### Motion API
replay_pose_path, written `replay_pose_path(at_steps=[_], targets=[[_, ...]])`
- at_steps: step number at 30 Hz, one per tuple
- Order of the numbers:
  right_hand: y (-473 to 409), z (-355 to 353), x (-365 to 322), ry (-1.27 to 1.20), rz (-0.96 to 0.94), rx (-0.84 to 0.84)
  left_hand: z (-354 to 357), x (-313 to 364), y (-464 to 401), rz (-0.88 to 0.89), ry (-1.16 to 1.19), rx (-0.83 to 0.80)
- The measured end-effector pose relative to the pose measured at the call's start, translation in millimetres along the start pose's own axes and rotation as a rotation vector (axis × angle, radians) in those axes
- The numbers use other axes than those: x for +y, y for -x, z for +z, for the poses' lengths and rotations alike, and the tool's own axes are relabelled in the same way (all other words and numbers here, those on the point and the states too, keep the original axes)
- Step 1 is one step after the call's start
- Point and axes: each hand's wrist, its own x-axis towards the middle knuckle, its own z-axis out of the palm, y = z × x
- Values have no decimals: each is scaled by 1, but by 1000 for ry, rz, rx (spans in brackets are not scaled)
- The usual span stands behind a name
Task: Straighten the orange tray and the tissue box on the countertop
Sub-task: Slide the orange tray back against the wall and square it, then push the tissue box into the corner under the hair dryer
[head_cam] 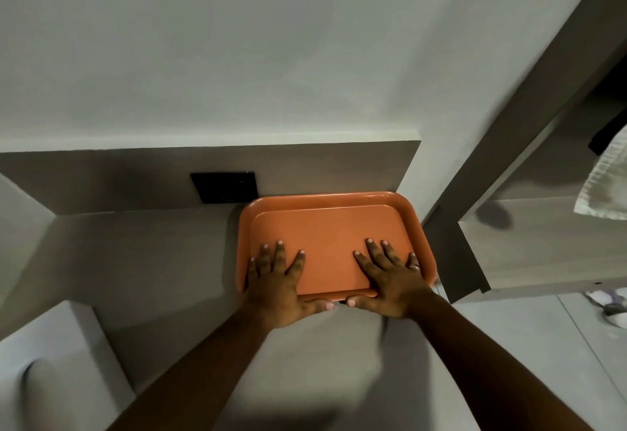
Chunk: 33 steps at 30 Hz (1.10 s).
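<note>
On orange tray (325,220) — hands (334,281) spread flat

Plain white wall (237,40) fills the far side, dim even light. Grey backsplash panel (135,172) runs along its base, black switch plate (224,187) mounted on it. Grey countertop (152,261) below. Right: grey wood-grain cabinet (543,244), white towel (607,183) hanging inside, pale floor (543,345) near.

Dim, soft light; wide-angle bending at edges; slight blur, soft shadows on countertop (163,261)
</note>
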Motion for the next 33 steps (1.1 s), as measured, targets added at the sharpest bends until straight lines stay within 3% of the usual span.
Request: replay_pose_path(at_steps=[5,7,18,21,25,30,33], targets=[[11,-10,-33,-81,-81,70,-26,-20,23,244,-34,114],[13,-17,-57,-126,-133,113,-40,-35,45,251,-34,156],[-27,-46,-314,-109,-632,98,-29,-121,229,-651,147,389],[-36,-38,-377,-61,-711,57,-20,-121,249,-791,173,384],[-48,-17,-428,70,-746,5,-10,-120,255,-785,220,432],[-60,1,-445,115,-783,42,-6,-123,253,-742,230,488],[-61,4,-439,78,-697,109,-6,-148,258,-558,172,488]])
